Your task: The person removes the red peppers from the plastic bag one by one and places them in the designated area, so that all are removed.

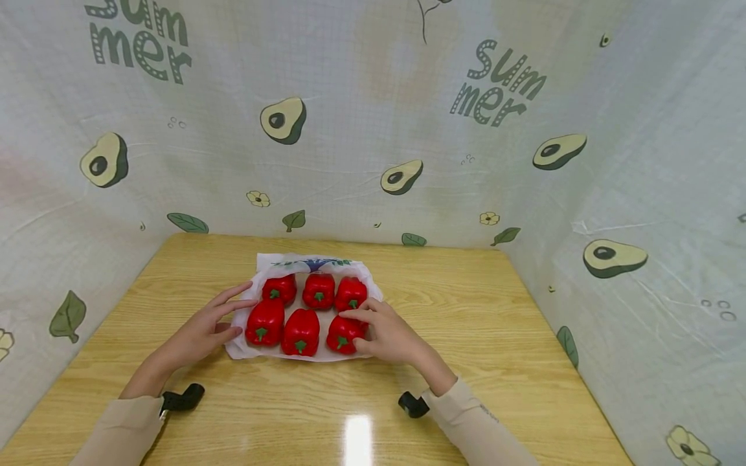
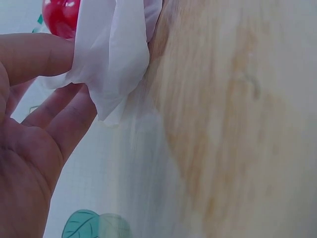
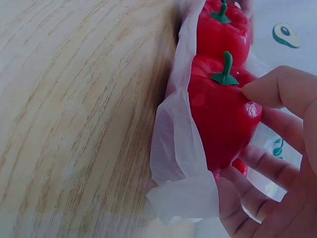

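Note:
Several glossy red bell peppers (image 1: 300,332) with green stems lie in two rows on a white plastic bag (image 1: 315,264), its edges crumpled up around them. At the front right corner, my right hand (image 1: 387,331) holds one bell pepper (image 3: 220,119), thumb near its stem and fingers around its far side. My left hand (image 1: 204,327) is at the bag's left edge, fingers spread and fairly straight. In the left wrist view its thumb and fingers touch the hanging plastic, which hides the fingertips. Another bell pepper (image 2: 60,17) shows just above that thumb.
A light wooden table (image 1: 454,304) lies under everything. White cloth (image 1: 350,129) printed with avocados, leaves and lettering hangs behind and at both sides. A black wrist mount (image 1: 183,397) sits by the left cuff, another black mount (image 1: 413,404) by the right cuff.

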Motion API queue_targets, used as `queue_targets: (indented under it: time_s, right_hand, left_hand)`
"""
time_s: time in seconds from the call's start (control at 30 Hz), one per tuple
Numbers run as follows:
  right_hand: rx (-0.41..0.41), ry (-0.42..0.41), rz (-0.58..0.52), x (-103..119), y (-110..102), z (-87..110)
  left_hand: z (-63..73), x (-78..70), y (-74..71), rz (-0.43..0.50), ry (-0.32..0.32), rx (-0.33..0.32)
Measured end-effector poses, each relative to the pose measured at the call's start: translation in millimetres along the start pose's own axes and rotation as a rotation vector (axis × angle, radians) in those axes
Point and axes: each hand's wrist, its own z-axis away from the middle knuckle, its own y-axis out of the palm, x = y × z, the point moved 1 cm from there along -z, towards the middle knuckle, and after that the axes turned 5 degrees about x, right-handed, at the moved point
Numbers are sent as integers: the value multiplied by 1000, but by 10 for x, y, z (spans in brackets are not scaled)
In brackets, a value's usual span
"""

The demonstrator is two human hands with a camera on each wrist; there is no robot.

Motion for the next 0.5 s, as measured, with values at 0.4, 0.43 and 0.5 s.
queue_targets:
  time_s: [0.4,0.43,0.5]
  right_hand:
    - [71,-28,-27,-33,-68,-8]
    - [78,-26,-36,-37,-71,-7]
    - [89,-22,-54,-44,-68,-3]
  left_hand:
    - [-3,-21,2,9,-8,0]
    - [-3,-21,2,9,-9,0]
    - [-3,-22,1,5,-12,1]
